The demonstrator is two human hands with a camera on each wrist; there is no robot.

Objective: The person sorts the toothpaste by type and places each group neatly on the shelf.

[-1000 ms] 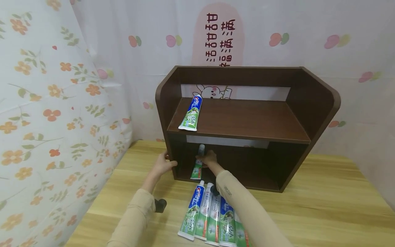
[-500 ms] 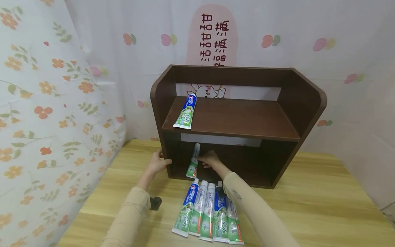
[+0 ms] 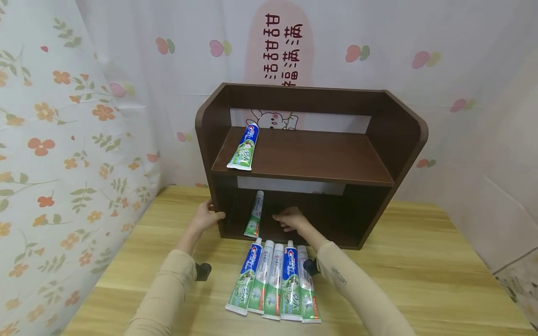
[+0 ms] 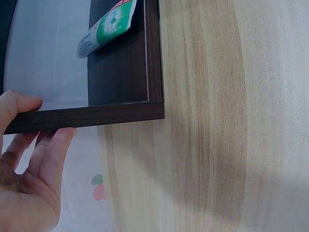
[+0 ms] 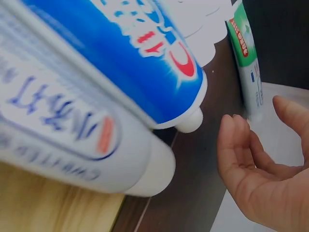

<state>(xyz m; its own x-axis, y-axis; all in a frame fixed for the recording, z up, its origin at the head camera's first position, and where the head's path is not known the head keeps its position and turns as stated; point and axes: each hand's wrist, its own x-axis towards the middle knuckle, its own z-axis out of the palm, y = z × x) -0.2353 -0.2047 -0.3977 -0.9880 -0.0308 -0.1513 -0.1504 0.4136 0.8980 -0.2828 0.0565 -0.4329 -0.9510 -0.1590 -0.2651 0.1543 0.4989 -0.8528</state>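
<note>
My left hand (image 3: pixel 206 217) grips the left side panel of the dark brown shelf (image 3: pixel 302 156). In the left wrist view, the thumb lies inside the panel (image 4: pixel 91 116) and the fingers outside. My right hand (image 3: pixel 293 219) is in the lower compartment, fingers relaxed and holding nothing. Just left of it lies a white-and-green toothpaste tube (image 3: pixel 254 217), cap toward the back. The right wrist view shows a gap between that toothpaste tube (image 5: pixel 248 63) and the right hand (image 5: pixel 263 169). A blue-and-green toothpaste tube (image 3: pixel 244 149) lies at the left of the upper shelf.
Several toothpaste tubes lie side by side before the shelf, among them a blue-and-green tube (image 3: pixel 245 280) at the left and a white-and-green tube (image 3: pixel 308 289) at the right. The wooden table (image 3: pixel 403 280) extends to both sides. A patterned curtain (image 3: pixel 176 74) hangs behind.
My right hand has let go of the tube in the lower compartment and moved right, away from it. The left hand keeps its hold on the panel. The head view has shifted slightly.
</note>
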